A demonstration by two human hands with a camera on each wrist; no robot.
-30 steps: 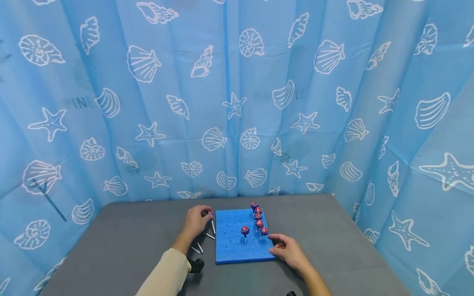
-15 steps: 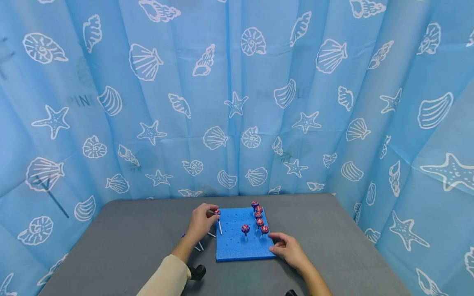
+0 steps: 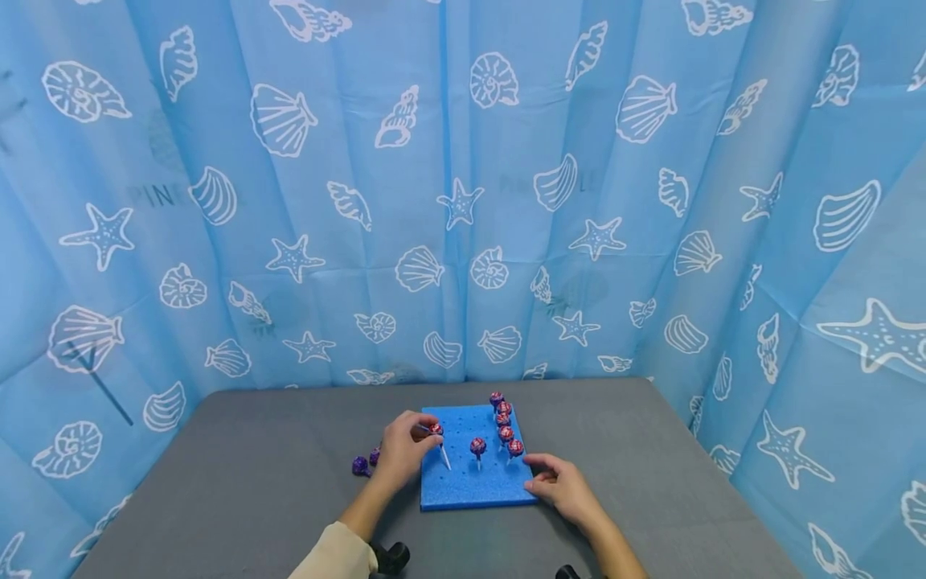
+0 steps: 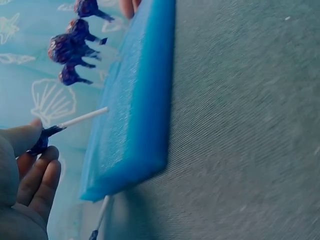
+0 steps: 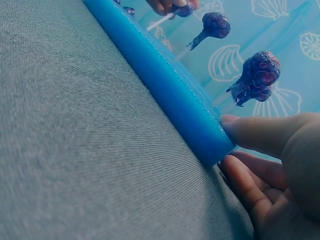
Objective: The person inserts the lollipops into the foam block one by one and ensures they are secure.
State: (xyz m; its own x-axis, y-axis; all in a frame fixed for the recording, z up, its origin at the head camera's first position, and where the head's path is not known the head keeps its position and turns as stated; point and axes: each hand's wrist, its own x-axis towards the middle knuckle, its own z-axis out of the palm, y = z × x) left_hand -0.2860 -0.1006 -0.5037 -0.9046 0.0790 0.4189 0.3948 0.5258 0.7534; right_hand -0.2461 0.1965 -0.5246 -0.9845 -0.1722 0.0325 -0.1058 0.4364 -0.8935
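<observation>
My left hand point(image 3: 402, 452) pinches a lollipop point(image 3: 436, 429) by its red and purple wrapped head, above the left part of a blue foam board point(image 3: 448, 492). Its white stick point(image 4: 85, 117) slants down, with the tip right at the board's surface in the left wrist view. One lollipop point(image 3: 478, 446) stands upright near the board's middle. Several more lollipops point(image 3: 506, 434) form a row along the right side. My right hand point(image 3: 567, 486) holds the board's right edge, thumb point(image 5: 250, 131) at the top and fingers lower at the side.
Wrapped lollipops point(image 3: 360, 466) lie on the grey table point(image 3: 289, 450) left of the board, partly hidden by my left arm. Small holes dot the foam. A blue curtain point(image 3: 463, 241) with white seashell prints hangs behind the table and on both sides.
My left hand has carried the lollipop rightward from the table beside the board to over its left part. The right hand has stayed at the board's edge.
</observation>
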